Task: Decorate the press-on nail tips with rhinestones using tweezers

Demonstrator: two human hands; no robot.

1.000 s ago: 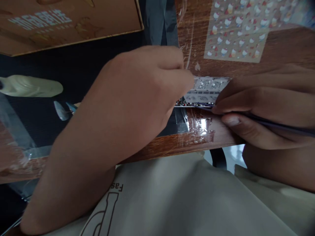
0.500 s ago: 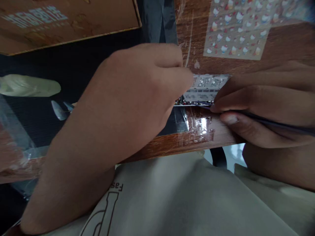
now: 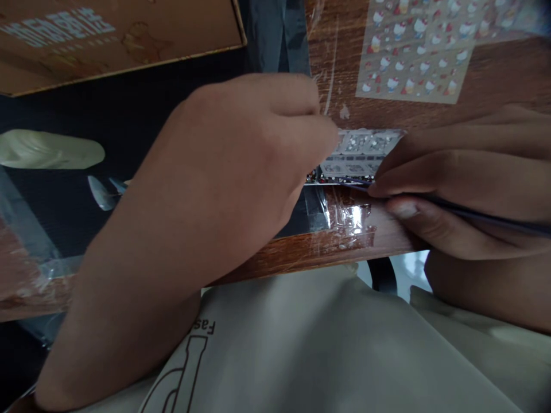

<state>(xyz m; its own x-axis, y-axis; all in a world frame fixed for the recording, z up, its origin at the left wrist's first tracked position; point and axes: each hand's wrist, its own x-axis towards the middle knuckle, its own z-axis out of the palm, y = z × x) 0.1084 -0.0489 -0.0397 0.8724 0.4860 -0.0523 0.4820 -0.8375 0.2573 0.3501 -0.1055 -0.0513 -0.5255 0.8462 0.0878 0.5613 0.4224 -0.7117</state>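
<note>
A shallow clear case with compartments (image 3: 357, 166) lies near the table's front edge, full of small rhinestones and tiny beads. My left hand (image 3: 253, 155) is curled closed over its left end. The fingertips are turned away, so what they pinch is hidden. From the right, my right hand (image 3: 451, 183) grips slim dark tweezers (image 3: 482, 217) between thumb and fingers. Their narrow purplish tips reach into the front row of dark and shiny beads. Whether a bead sits between the tips is too small to tell.
A brown printed box (image 3: 172, 34) stands on the black mat (image 3: 142, 103) at upper left. Below it lie a pale yellowish rounded object (image 3: 51, 150) and glossy nail-shaped pieces (image 3: 101, 194). A sticker sheet (image 3: 408, 69) rests at upper right. Clear tape (image 3: 344, 218) covers the front edge.
Almost nothing differs. Both hands keep their places, and the tweezer tips stay at the front row of beads with only a very slight shift.
</note>
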